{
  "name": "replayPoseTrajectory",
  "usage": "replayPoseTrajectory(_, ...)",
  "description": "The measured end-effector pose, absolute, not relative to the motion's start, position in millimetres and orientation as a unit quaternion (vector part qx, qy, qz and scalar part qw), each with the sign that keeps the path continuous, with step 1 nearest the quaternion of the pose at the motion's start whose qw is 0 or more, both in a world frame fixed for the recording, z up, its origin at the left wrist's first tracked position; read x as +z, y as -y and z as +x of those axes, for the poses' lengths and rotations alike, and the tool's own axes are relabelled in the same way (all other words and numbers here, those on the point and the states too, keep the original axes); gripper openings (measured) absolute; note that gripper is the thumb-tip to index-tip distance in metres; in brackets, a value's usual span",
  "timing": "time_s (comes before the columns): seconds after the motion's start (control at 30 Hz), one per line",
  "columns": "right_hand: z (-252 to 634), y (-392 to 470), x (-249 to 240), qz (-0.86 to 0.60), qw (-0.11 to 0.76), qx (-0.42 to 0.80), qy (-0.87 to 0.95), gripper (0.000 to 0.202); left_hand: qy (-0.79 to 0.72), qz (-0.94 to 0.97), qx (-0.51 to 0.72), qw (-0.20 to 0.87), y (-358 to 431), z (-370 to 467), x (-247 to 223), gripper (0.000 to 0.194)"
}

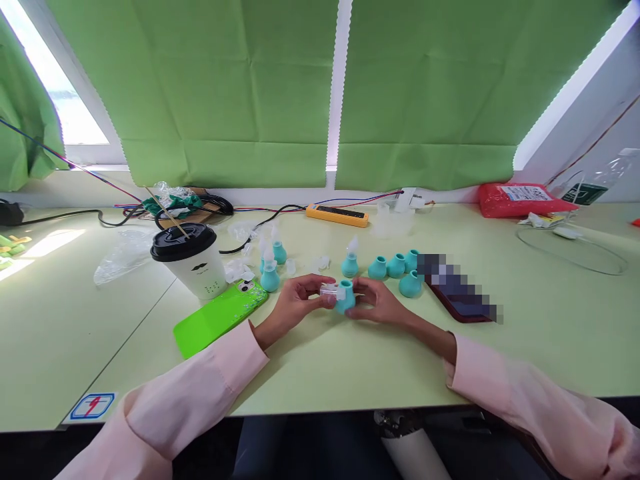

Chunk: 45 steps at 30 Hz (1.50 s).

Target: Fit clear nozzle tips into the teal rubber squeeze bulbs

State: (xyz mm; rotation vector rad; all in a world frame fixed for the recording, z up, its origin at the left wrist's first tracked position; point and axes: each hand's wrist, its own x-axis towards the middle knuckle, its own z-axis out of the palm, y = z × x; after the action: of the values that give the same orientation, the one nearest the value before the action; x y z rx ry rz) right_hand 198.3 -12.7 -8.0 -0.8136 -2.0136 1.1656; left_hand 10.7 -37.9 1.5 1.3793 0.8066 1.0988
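Near the middle of the table, my right hand (376,301) grips a small teal bulb-shaped pot (345,299) with an open top. My left hand (301,299) pinches a clear plastic piece (331,291) against the pot's left side. Just behind my hands stands another teal pot (349,266) with a translucent pointed tip on it. Several open teal pots (397,265) sit behind and to the right of my right hand. More teal pots (270,277) stand behind my left hand, at least one topped with a translucent tip.
A lidded paper cup (200,270) and a green phone case (220,320) lie left. A dark phone (463,293) is at right. Behind are an orange power strip (337,215), cables, plastic wrap (125,257) and a red package (523,200). The table's front edge runs below my forearms.
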Motion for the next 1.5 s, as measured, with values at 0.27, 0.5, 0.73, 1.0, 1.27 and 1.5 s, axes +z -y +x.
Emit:
replayPoseTrajectory(0.27, 208.4, 12.7, 7.5, -0.356, 0.365, 0.314, 0.801, 0.031, -0.362, 0.558, 0.492, 0.562, 35.2, 7.9, -2.4, 0.040)
replayPoseTrajectory(0.5, 213.4, 20.6, 7.6, -0.345, 0.286, 0.123, 0.886, 0.037, -0.367, 0.525, 0.483, 0.597, 33.9, 6.6, -3.1, 0.036)
replayPoseTrajectory(0.73, 210.8, 25.0, 4.3, -0.305, 0.270, -0.008, 0.913, 0.038, -0.404, 0.507, 0.457, 0.609, 35.2, 7.0, 1.6, 0.036)
replayPoseTrajectory(1.0, 204.1, 20.8, -4.6, -0.299, 0.263, 0.001, 0.917, 0.025, -0.405, 0.534, 0.440, 0.598, 34.6, 5.6, -0.1, 0.035)
replayPoseTrajectory(1.27, 199.9, 25.6, 3.8, -0.333, 0.267, 0.237, 0.873, 0.024, -0.403, 0.604, 0.459, 0.512, 36.4, 6.0, -0.4, 0.029)
replayPoseTrajectory(1.5, 199.0, 22.5, 7.6, -0.319, 0.234, 0.404, 0.825, 0.027, -0.411, 0.679, 0.449, 0.411, 43.8, 5.8, 4.3, 0.026)
